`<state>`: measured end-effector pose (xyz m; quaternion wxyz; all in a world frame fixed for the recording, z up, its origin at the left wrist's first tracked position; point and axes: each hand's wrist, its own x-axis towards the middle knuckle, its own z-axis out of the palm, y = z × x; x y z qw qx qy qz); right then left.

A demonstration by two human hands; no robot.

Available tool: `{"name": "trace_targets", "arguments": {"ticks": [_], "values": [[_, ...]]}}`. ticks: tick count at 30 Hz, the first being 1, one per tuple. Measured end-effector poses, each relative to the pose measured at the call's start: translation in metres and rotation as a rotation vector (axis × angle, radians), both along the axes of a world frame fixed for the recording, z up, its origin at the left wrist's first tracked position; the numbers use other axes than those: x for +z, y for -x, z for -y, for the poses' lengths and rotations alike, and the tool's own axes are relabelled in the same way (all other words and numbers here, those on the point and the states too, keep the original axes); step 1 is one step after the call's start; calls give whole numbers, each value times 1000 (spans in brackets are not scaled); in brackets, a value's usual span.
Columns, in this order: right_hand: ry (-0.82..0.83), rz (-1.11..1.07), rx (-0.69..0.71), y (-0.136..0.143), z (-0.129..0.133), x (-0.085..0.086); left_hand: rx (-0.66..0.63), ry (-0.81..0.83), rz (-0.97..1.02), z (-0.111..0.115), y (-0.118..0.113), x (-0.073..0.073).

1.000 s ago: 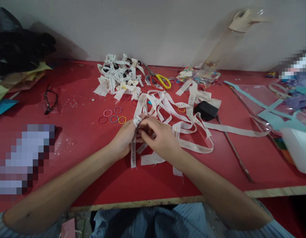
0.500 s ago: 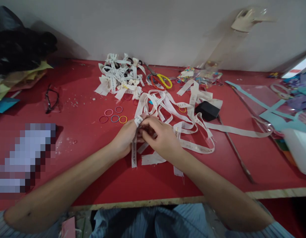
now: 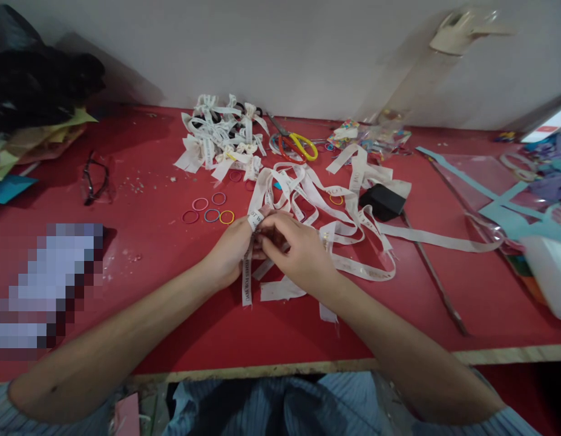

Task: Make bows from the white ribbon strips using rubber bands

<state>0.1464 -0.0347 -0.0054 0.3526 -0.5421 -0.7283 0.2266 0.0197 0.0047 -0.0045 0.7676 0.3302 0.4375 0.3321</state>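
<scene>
My left hand (image 3: 232, 251) is closed on a white printed ribbon (image 3: 247, 281), which wraps over its fingers and hangs down with a frayed end. Against it, my right hand (image 3: 296, 248) pinches at the ribbon with thumb and forefinger; the fingertips of both hands partly hide what lies between them. A tangle of the same printed ribbon (image 3: 307, 188) lies behind and to the right of the hands. Left of the fingers sit several small coloured elastic bands (image 3: 212, 215). At the back is a pile of tied white ribbon bows (image 3: 221, 136), some with black bands.
Yellow-and-red-handled scissors (image 3: 302, 147) lie behind the tangle. A black block (image 3: 382, 203) and a thin rod (image 3: 437, 281) are on the right, near light-blue ribbon (image 3: 502, 212). Eyeglasses (image 3: 95, 178) rest at left. The table's front edge (image 3: 307, 367) runs close to my body.
Both hands stay together at the ribbon in almost the same pose. The whole view has shifted very slightly; nothing has been let go.
</scene>
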Motion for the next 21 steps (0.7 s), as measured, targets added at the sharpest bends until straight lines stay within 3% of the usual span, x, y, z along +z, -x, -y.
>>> {"name": "trace_targets", "arguments": {"ticks": [21], "values": [[5,27,12,-1,0,-1,-32,-6,-44,0,-1,3]]}}
